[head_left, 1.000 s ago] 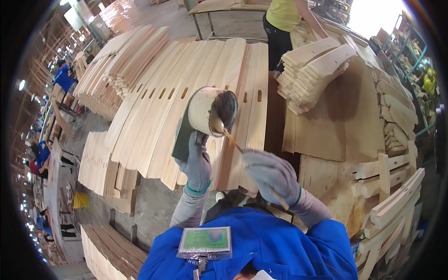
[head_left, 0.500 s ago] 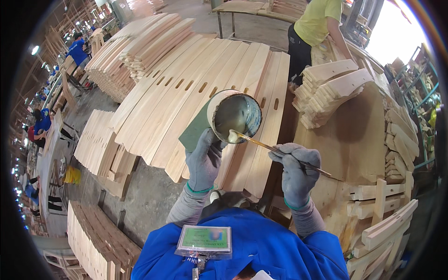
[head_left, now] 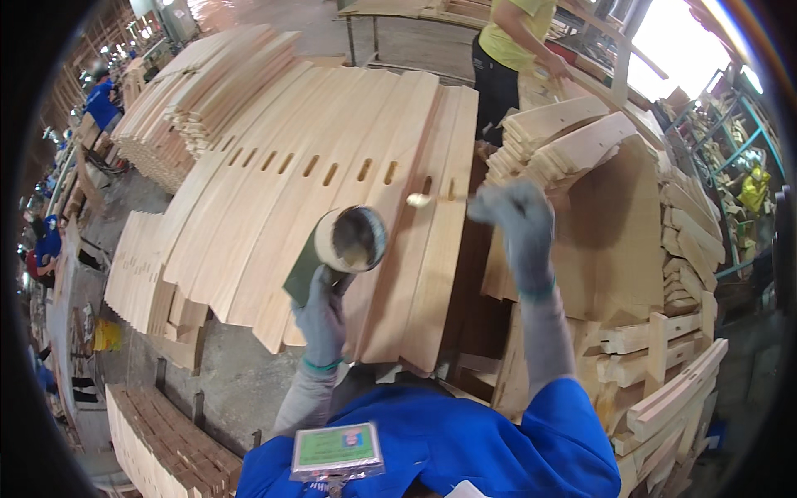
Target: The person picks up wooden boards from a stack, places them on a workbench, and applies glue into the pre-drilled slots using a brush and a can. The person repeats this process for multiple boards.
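Observation:
My left hand (head_left: pixel 320 319), in a grey glove, is closed around a small round can (head_left: pixel 326 242) tilted so its stained inside shows, with pale stuff at the bottom. Against the can sits a flat dark green piece (head_left: pixel 300 272). Farther right, my gloved right hand (head_left: pixel 519 228) grips a thin stick (head_left: pixel 448 198) with a cream-coloured dab (head_left: pixel 419 200) on its tip. The tip is held apart from the can, over a row of long pale boards (head_left: pixel 257 216) with oval slots. Motion blurs the right hand and the stick.
More boards are stacked at the far left (head_left: pixel 220 83). Curved wooden pieces (head_left: pixel 560 141) lie piled at the right, beside a brown sheet (head_left: pixel 614 241). A person in a yellow shirt (head_left: pixel 510 41) stands behind them. Slotted wooden parts (head_left: pixel 672 382) are heaped at the lower right.
The stick's tip has come out of the can, and my right hand has moved up and away from it. My left hand with the can has shifted left. The view has turned somewhat.

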Tool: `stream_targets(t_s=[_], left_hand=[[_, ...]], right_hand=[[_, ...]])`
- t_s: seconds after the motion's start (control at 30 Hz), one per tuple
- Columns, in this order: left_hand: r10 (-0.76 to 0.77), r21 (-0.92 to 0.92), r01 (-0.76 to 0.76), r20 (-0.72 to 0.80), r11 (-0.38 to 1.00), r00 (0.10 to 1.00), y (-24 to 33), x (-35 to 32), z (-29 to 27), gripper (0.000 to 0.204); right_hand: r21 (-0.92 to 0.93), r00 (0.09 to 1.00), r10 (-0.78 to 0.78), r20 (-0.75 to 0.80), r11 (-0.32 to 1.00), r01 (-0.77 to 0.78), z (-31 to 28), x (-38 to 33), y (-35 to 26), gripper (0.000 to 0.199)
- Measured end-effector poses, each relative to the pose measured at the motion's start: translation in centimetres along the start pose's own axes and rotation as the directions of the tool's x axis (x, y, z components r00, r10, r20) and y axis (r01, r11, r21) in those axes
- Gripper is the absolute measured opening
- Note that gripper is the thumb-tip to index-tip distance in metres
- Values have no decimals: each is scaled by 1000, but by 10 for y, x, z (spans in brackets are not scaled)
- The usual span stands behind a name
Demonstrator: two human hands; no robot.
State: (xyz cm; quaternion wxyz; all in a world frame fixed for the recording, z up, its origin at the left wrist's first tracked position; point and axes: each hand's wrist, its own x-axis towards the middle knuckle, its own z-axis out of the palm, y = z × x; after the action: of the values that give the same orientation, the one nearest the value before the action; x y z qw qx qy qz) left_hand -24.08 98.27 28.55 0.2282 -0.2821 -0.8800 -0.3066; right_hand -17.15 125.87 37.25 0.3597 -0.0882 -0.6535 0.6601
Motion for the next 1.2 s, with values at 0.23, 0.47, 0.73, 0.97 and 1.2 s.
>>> stream_targets(t_s=[0.23,0.47,0.73,0.97,1.2], left_hand=[[-417,-868,397,255,298,872,-7,-24,10,21],[-51,-232,51,7,971,999,-17,-27,6,22],[-511,-838,418,204,350,835,-7,-26,12,21],[-263,-460,268,77,847,962,-18,-35,9,23],[-577,-895,440,321,75,751,-9,-27,12,22]], right_hand=[[-299,931,299,212,926,-229,-48,139,70,18],[-520,891,376,253,830,-203,-35,152,104,25],[-692,939,161,305,715,102,-28,146,113,31],[-617,898,251,362,786,29,-23,138,107,24],[-688,801,324,503,711,144,-17,130,87,23]])
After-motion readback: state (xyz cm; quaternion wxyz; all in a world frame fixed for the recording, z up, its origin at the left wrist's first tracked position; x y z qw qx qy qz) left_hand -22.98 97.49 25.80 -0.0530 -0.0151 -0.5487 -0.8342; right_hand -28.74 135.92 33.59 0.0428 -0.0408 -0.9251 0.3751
